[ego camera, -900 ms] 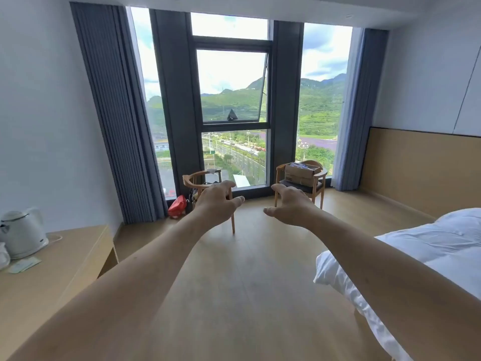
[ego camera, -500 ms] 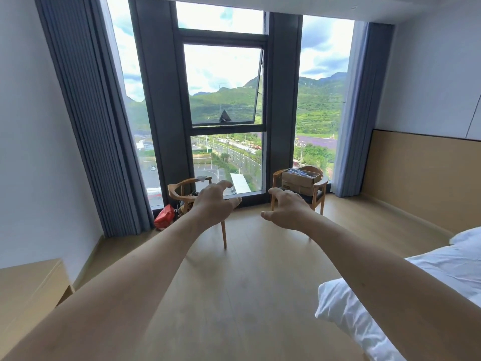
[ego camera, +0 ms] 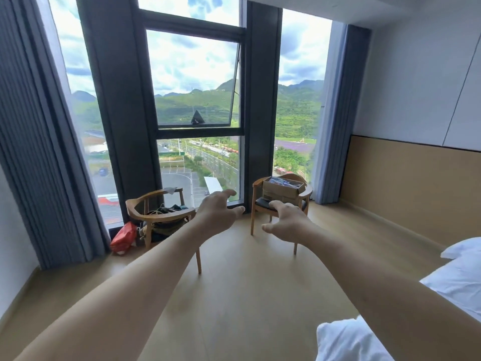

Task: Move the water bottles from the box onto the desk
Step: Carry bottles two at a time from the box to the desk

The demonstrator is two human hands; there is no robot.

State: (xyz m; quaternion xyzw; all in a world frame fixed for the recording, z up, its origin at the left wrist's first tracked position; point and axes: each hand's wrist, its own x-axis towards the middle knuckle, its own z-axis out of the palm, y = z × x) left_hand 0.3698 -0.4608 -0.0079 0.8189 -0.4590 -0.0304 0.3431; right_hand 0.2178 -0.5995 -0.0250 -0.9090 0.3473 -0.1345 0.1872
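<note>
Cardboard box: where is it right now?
In the head view the cardboard box sits on the seat of the right-hand wooden chair by the window, beyond the right hand, with the blue curtain just right.

Two bare hands were in view, left hand (ego camera: 218, 214) and right hand (ego camera: 286, 223), both empty with fingers loosely spread. Two wooden armchairs with curved backs: left chair (ego camera: 156, 217), right chair (ego camera: 307, 195). One open brown cardboard box (ego camera: 279, 192) sat on the right chair; contents too small to count. One red bag (ego camera: 124, 237) lay on the floor. Two grey pleated curtains: left curtain (ego camera: 39, 152), right curtain (ego camera: 338, 113). One white-sheeted bed (ego camera: 463, 280).
</note>
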